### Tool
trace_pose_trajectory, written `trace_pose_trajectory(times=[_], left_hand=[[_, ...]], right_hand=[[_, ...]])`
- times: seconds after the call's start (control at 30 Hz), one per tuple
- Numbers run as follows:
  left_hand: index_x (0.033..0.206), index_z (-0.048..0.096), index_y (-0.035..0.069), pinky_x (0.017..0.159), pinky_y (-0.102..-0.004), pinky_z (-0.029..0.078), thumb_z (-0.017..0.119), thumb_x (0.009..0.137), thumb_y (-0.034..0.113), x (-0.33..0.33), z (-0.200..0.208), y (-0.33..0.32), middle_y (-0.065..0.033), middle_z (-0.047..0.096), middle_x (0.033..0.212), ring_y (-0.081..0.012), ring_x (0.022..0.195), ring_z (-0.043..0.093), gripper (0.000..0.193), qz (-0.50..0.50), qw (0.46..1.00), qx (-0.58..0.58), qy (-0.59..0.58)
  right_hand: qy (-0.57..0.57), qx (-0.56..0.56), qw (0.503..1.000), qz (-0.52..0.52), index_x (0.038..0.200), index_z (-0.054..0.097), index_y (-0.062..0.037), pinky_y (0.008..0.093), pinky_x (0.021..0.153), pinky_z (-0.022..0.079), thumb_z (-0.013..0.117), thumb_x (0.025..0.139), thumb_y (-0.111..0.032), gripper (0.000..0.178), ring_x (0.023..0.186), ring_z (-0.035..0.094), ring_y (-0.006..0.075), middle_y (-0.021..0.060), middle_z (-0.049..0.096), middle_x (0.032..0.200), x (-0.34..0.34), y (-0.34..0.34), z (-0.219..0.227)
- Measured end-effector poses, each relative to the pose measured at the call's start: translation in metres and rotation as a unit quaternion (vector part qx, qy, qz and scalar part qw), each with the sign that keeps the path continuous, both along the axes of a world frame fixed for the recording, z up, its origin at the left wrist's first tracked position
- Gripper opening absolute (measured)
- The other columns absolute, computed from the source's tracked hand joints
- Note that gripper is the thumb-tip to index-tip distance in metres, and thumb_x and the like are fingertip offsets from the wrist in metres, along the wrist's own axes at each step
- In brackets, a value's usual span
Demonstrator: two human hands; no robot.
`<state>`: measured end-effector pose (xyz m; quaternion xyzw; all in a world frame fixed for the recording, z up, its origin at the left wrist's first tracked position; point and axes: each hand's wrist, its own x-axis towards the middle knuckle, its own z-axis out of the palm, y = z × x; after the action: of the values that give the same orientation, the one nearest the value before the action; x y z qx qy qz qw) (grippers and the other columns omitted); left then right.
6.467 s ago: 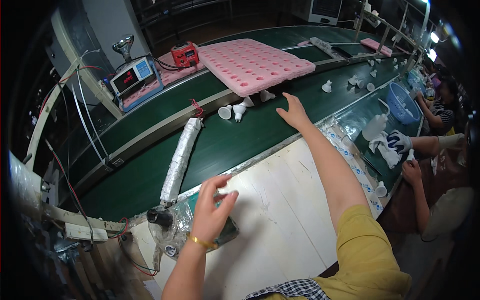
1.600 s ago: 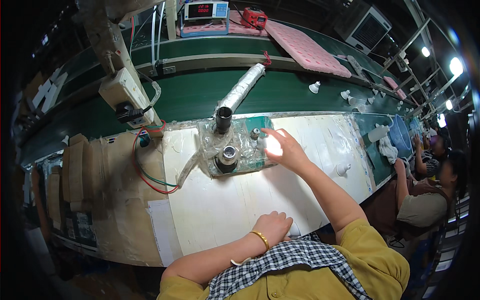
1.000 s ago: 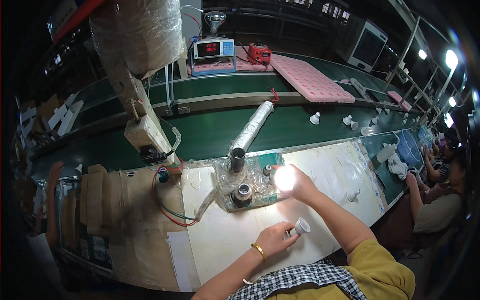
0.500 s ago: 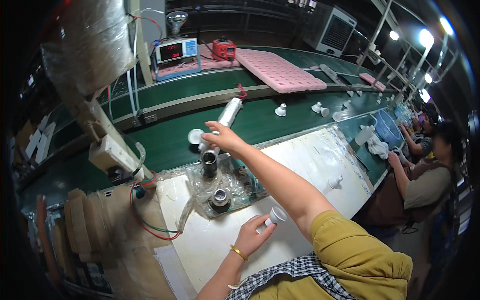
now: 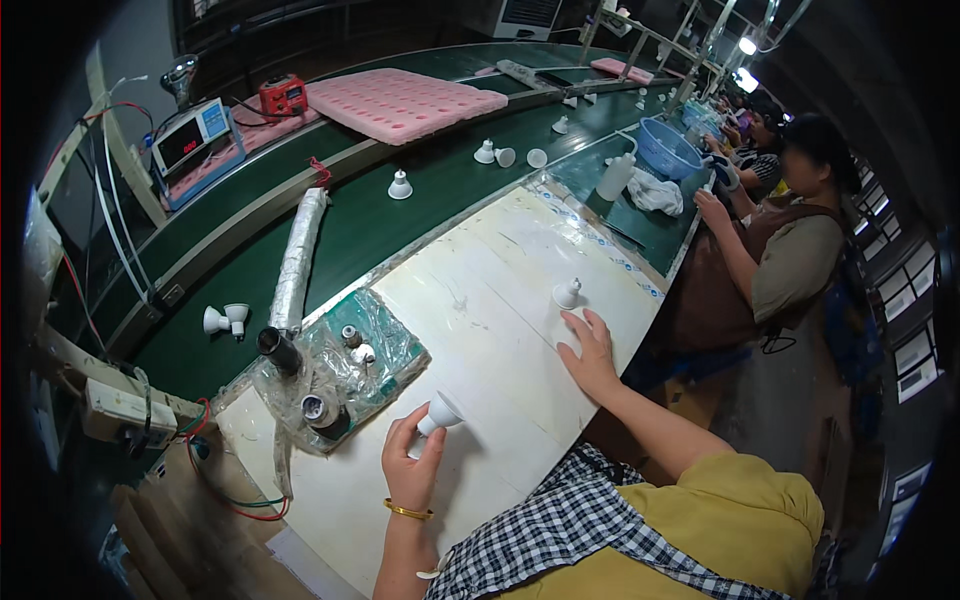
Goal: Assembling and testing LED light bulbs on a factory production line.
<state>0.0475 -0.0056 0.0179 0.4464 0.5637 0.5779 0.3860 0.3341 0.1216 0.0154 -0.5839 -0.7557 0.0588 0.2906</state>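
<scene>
My left hand [image 5: 412, 460] pinches a white spotlight bulb [image 5: 443, 410] by its narrow body, its wide face tilted up and to the right. Above the white board, my right hand [image 5: 592, 358] has its fingers apart and holds nothing. Just beyond those fingertips another white spotlight bulb [image 5: 568, 293] stands on the board; whether they touch it I cannot tell. Left of my left hand is a plastic-wrapped green socket fixture [image 5: 385, 345], with a dark upright socket [image 5: 279, 350] and a metal-lined socket [image 5: 318, 408].
Two white bulbs [image 5: 226, 319] lie on the green conveyor belt [image 5: 255, 262], with several more farther along. A wrapped bar [image 5: 299, 262] crosses it. Behind stand a digital meter [image 5: 190, 145] and pink foam tray [image 5: 400, 105]. A co-worker [image 5: 800, 240] sits right, near a blue basket [image 5: 668, 148].
My right hand has come back from the bulb at the belt, over to the bulb on the board at right. My left hand still holds its bulb. The view has swung right.
</scene>
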Motion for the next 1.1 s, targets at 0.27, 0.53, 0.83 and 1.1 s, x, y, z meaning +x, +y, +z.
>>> trace_pose_trajectory(times=[0.27,0.53,0.83,1.1], left_hand=[[0.109,0.063,0.005,0.078,-0.0266,0.046,0.070,0.081,0.011,0.007,-0.003,-0.001,-0.0031,0.059,0.094,-0.0123,0.086,0.056,0.029,0.007,1.000,-0.018,-0.023],[0.111,0.063,0.005,0.077,-0.0245,0.046,0.068,0.084,0.014,-0.003,0.001,-0.006,-0.0029,0.061,0.096,-0.0101,0.085,0.055,0.030,0.012,0.991,-0.040,-0.125],[0.113,0.061,0.005,0.068,-0.0207,0.046,0.065,0.087,0.015,-0.011,0.008,-0.005,-0.0006,0.059,0.092,-0.0057,0.076,0.053,0.028,-0.008,0.969,-0.055,-0.239],[0.114,0.060,0.005,0.069,-0.0206,0.045,0.066,0.086,0.015,-0.011,0.007,-0.005,0.0002,0.057,0.088,-0.0060,0.076,0.053,0.030,-0.011,0.964,-0.054,-0.260]], right_hand=[[0.050,-0.104,0.993,0.014,0.120,0.056,-0.0142,0.0354,0.091,0.045,0.069,0.080,-0.024,0.043,0.112,0.051,0.0353,0.0221,0.048,0.123,-0.037,0.071,0.009],[0.177,-0.342,0.866,0.319,0.127,0.035,-0.0076,0.0366,0.078,0.050,0.073,0.079,-0.026,0.064,0.088,0.066,0.0272,0.0259,0.060,0.106,-0.185,0.040,0.058],[0.133,-0.332,0.882,0.308,0.117,0.054,-0.0045,0.0244,0.063,0.044,0.068,0.086,-0.022,0.038,0.070,0.052,0.0091,0.0021,0.057,0.081,-0.221,0.053,0.040],[0.151,-0.346,0.877,0.297,0.114,0.057,-0.0072,0.0303,0.082,0.046,0.070,0.081,-0.030,0.042,0.093,0.059,0.0179,0.0103,0.063,0.099,-0.226,0.051,0.050]])
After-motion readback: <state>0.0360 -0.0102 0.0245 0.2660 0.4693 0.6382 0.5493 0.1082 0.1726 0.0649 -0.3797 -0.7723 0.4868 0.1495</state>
